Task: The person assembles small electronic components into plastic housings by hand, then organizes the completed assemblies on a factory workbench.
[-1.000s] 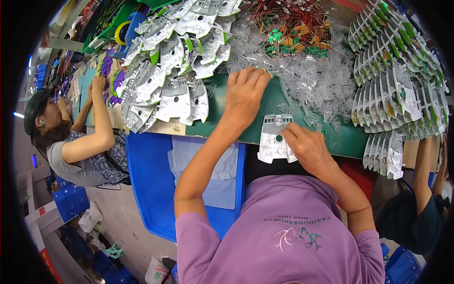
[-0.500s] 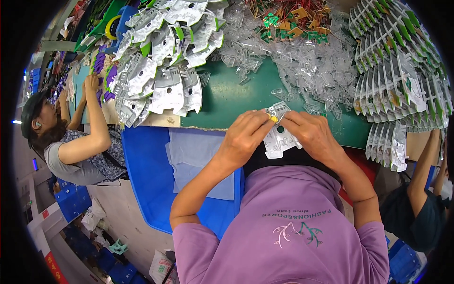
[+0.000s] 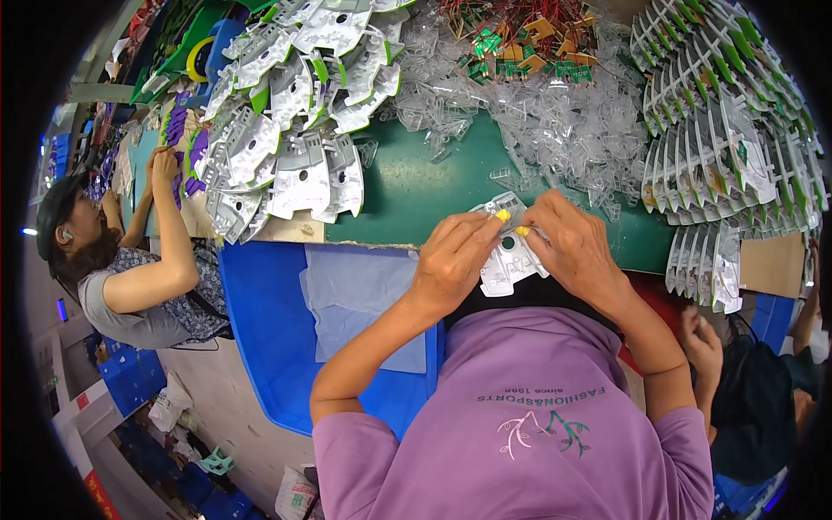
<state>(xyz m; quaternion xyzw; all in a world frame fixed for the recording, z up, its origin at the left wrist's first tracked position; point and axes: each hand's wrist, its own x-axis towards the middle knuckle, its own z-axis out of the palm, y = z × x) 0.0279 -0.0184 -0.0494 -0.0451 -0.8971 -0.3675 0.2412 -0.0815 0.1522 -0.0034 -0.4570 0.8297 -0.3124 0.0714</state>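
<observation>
Just past the table's near edge I hold a white plastic shell (image 3: 503,276) with a round dark hole, at waist height. My left hand (image 3: 451,260) is closed on its left side, the yellow-covered thumb tip lying near the top. My right hand (image 3: 574,238) is closed at the upper right edge, its yellow-covered fingertip against the shell. The fingers partly cover the shell's far end; whether a small clear part sits there I cannot make out. Small clear plastic parts (image 3: 563,130) lie heaped beyond my hands.
White shells with green edges (image 3: 295,156) are piled left on the green table (image 3: 416,173); more stand stacked in rows (image 3: 719,156) at right. Small green boards with red wires (image 3: 529,52) lie at the back. A blue bin (image 3: 277,381) sits below left. One person (image 3: 139,269) works left, another (image 3: 754,390) right.
The shell has dropped slightly toward me and tilted a little. My right hand's fingers have shifted, uncovering a yellow-covered tip. The co-worker's hand at right has come down from the stacked shells.
</observation>
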